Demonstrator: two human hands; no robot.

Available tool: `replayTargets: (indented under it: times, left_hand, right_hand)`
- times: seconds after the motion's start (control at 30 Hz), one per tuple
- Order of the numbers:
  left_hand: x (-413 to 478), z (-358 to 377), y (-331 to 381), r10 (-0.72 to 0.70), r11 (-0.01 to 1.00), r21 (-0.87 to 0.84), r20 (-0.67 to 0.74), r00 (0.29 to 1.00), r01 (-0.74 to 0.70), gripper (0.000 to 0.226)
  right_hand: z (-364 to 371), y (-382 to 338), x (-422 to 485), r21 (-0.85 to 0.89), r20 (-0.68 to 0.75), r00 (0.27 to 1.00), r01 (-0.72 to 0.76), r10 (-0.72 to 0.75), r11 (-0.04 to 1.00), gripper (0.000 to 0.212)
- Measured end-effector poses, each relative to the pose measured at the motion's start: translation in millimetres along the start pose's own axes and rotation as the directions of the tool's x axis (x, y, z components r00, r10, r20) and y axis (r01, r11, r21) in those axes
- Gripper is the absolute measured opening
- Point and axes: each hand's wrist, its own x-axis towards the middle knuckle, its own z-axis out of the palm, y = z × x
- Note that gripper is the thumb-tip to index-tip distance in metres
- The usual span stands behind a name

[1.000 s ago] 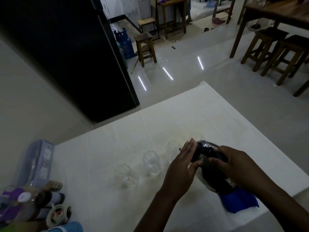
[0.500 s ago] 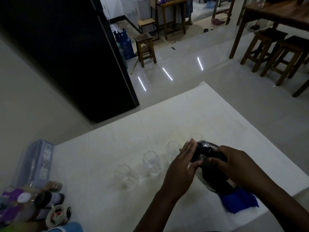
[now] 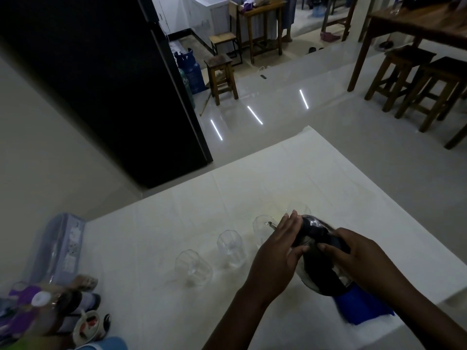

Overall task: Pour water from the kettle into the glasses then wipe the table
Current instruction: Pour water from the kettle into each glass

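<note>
A dark glass kettle [image 3: 316, 263] is tilted to the left over a row of clear glasses on the white table [image 3: 161, 238]. My right hand [image 3: 358, 258] grips its handle. My left hand [image 3: 278, 251] lies flat against the kettle's lid and side, fingers together. The spout sits at the rim of the third glass [image 3: 261, 229]. Left of it stand a second glass [image 3: 231, 248] and a first glass [image 3: 193, 267], both holding some water. A fourth glass [image 3: 299, 208] shows partly behind my left fingers. A blue cloth [image 3: 364, 309] lies under the kettle.
Bottles, a cup and a pale plastic box [image 3: 58, 251] crowd the table's left edge. A black fridge [image 3: 101, 79] stands beyond the table. Wooden stools [image 3: 222, 74] and a wooden table [image 3: 414, 24] stand on the glossy floor further back.
The kettle has tipped slightly further left toward the third glass. Both hands keep their hold and have barely shifted.
</note>
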Motion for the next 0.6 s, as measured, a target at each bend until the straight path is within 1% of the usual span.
replayTargets:
  times: [0.13, 0.37, 0.6]
  left_hand:
    - [-1, 1, 1, 0.035, 0.999, 0.032, -0.008, 0.999, -0.035, 0.053]
    - [1, 5, 10, 0.094, 0.991, 0.096, -0.002, 0.996, -0.093, 0.053]
    - [15, 19, 27, 0.135, 0.979, 0.154, -0.002, 0.991, -0.133, 0.051]
  right_hand:
    - [3, 8, -4, 0.044, 0.004, 1.0, -0.02, 0.02, 0.999, 0.011]
    - [3, 20, -13, 0.111, -0.017, 1.0, -0.018, 0.02, 0.994, 0.016]
    - [-16, 34, -15, 0.166, -0.044, 0.999, -0.013, 0.021, 0.986, 0.027]
